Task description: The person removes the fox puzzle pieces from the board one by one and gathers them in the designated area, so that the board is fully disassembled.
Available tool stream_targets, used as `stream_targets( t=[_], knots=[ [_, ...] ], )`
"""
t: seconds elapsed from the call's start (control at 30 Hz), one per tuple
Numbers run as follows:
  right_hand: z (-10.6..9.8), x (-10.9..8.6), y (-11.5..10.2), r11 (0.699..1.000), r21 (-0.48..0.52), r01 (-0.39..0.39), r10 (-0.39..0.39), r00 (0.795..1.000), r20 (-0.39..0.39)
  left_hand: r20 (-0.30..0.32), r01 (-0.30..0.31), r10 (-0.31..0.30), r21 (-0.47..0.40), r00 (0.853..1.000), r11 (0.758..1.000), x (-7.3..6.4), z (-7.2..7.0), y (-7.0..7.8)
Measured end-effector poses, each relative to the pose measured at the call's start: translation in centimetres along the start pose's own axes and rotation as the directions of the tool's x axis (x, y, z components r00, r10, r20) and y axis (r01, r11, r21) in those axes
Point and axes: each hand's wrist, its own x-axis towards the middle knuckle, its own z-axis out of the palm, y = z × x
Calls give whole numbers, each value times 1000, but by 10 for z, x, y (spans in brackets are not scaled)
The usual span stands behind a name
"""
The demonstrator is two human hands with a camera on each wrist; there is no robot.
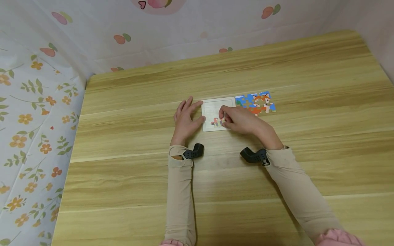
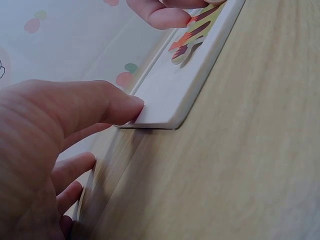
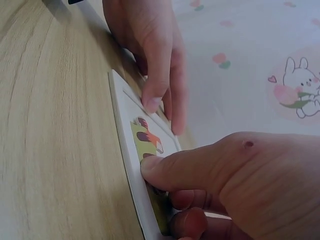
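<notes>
A shallow white puzzle tray (image 1: 212, 108) lies on the wooden table. The left hand (image 1: 185, 121) is at its left edge; in the left wrist view the thumb (image 2: 131, 107) rests on the corner, the other fingers spread beyond. Over the tray's lower right, the right hand (image 1: 241, 119) has thumb and curled fingers together on a jigsaw piece (image 3: 144, 140) with green, orange and dark stripes. The left wrist view shows this piece (image 2: 192, 40) with one end tilted off the tray floor. Part of it is hidden by the right fingers.
Joined jigsaw pieces with a fox picture (image 1: 266, 102) lie right of the tray, partly behind the right hand. A patterned cloth (image 1: 184, 37) hangs along the table's far edge, another floral cloth (image 1: 34, 136) at the left. Black wrist cameras (image 1: 253, 155) stick out from both sleeves.
</notes>
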Motion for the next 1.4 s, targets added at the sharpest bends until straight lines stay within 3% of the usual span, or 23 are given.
stream_targets(
  t=[0.53,0.87,1.4],
  knots=[
    [0,0,-11,998,-53,-15,13,999,-37,-7,17,-17,-9,1000,1000,-1,0,1],
    [2,2,-13,999,-35,11,-13,998,-59,-8,11,-11,-12,1000,1000,0,0,0],
    [1,2,-16,998,-58,-22,21,1000,-23,-14,25,-25,11,1000,1000,1,1,1]
  ],
)
